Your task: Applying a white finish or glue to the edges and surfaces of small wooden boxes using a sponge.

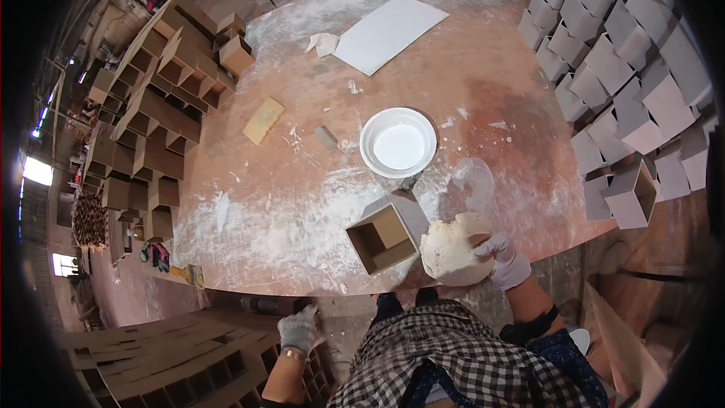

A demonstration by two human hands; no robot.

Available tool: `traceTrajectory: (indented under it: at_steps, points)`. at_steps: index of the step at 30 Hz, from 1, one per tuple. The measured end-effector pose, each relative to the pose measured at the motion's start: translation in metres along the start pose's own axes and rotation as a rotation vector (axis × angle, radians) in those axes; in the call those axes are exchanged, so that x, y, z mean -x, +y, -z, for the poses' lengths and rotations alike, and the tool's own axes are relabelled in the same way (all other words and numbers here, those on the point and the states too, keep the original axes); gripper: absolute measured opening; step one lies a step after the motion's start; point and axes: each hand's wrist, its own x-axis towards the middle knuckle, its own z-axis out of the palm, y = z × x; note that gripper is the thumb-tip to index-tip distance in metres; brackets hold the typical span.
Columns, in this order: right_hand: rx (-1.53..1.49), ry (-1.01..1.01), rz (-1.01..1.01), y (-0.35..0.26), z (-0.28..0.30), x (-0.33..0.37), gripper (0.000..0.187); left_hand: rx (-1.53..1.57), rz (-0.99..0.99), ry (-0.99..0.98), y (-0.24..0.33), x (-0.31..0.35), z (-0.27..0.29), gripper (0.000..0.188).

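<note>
My right hand (507, 258), in a whitish glove, grips a round, lumpy off-white piece (453, 257) by the opening in its side. Its exact kind is unclear; it looks like a container crusted with dried white paste. It is at the table's near edge, beside an open square box (383, 238) with grey outer walls and a brown inside. Beyond that box stands a round white bowl (399, 143). My left hand (300, 330), also gloved, is below the table edge, apart from the box; its blurred fingers do not show whether it holds anything.
Brown boxes (155, 117) are stacked at the left, grey-white boxes (604, 68) at the right. The white-smeared table (264, 174) carries a white sheet (389, 34), a yellowish pad (263, 120) and a small grey block (326, 137). A brush (190, 275) lies at its left corner. More brown boxes (181, 363) are at lower left.
</note>
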Motion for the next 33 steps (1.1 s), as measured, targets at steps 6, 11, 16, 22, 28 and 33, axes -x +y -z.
traceTrajectory:
  at_steps: [6,11,16,22,28,33]
  points:
    - [-0.109,0.042,-0.034,-0.012,-0.004,-0.015,0.049,0.114,-0.14,0.402,0.01,-0.019,0.03,0.029]
    - [0.976,-0.081,0.664,-0.029,-0.005,-0.046,0.041,0.384,-0.417,0.662,0.101,-0.073,0.108,0.014]
    - [1.471,-0.028,0.841,-0.066,-0.092,-0.104,0.046,0.428,-0.437,0.381,0.128,-0.139,0.06,0.026]
    - [2.29,0.037,0.56,-0.057,-0.113,-0.195,0.031,0.38,-0.45,0.121,0.133,-0.162,0.058,0.061]
    - [2.514,0.0,0.331,-0.045,-0.12,-0.219,0.022,0.409,-0.457,0.267,0.108,-0.147,0.05,0.052]
    - [2.194,0.0,0.48,-0.063,-0.131,-0.19,0.03,0.562,-0.459,0.193,0.069,-0.137,0.032,0.04]
